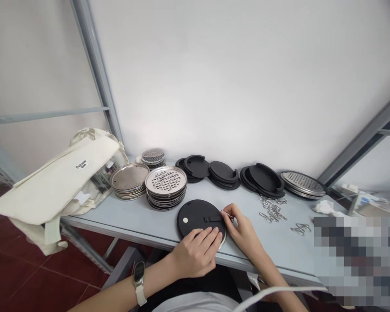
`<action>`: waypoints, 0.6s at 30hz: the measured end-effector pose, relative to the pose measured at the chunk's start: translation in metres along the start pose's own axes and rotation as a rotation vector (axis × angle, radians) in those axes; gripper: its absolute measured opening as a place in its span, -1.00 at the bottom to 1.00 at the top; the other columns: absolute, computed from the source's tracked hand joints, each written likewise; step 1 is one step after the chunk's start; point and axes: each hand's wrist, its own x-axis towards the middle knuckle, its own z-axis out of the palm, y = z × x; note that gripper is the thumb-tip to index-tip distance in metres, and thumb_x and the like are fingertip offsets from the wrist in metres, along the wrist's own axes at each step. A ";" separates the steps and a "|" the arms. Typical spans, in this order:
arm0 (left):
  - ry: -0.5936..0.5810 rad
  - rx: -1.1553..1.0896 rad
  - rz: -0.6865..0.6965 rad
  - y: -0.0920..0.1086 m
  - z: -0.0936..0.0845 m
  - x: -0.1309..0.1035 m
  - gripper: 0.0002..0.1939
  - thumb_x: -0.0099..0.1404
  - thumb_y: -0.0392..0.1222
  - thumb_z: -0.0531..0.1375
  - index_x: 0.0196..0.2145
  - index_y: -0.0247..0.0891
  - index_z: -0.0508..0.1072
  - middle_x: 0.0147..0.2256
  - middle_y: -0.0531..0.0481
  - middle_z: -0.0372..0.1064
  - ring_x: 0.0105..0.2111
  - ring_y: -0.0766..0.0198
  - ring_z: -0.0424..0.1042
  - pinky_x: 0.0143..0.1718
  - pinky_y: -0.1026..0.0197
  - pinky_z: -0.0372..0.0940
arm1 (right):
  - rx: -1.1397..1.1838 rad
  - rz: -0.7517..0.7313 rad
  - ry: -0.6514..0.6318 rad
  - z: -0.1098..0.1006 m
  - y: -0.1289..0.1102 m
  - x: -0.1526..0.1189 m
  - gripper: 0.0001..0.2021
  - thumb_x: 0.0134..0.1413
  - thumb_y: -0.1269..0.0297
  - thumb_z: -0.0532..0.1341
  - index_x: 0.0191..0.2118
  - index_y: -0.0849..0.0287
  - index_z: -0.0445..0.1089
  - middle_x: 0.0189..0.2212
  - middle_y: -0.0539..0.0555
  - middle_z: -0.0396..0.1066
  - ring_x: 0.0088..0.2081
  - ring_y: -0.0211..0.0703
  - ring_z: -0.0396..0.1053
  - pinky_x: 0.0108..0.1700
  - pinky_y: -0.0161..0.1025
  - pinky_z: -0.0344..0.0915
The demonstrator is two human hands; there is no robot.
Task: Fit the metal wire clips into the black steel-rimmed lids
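From here I see a plain white wall (230,78) rising beyond the fingers (205,241), softly lit. Grey metal posts (96,65) slant up well to their left and right. Beneath them runs a pale grey surface (289,253); lower, leftward, dark red floor tiles (16,268).

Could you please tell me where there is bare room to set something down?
Bare tabletop shows between the right forearm and the wire clips; another strip lies before the metal disc stacks, left of the black disc. It is crowded along the wall, where those stacks and black covers stand close together.
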 end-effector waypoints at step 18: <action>-0.014 0.011 -0.003 0.000 -0.001 0.001 -0.51 0.27 -0.18 -0.01 0.13 -0.38 0.29 0.12 -0.12 0.24 0.07 0.18 0.28 -0.01 0.19 0.22 | -0.056 -0.002 -0.038 0.002 0.000 0.001 -0.73 0.28 0.19 -0.03 -0.46 0.09 0.05 -0.56 -0.08 0.14 -0.51 -0.24 0.13 -0.41 -0.30 0.14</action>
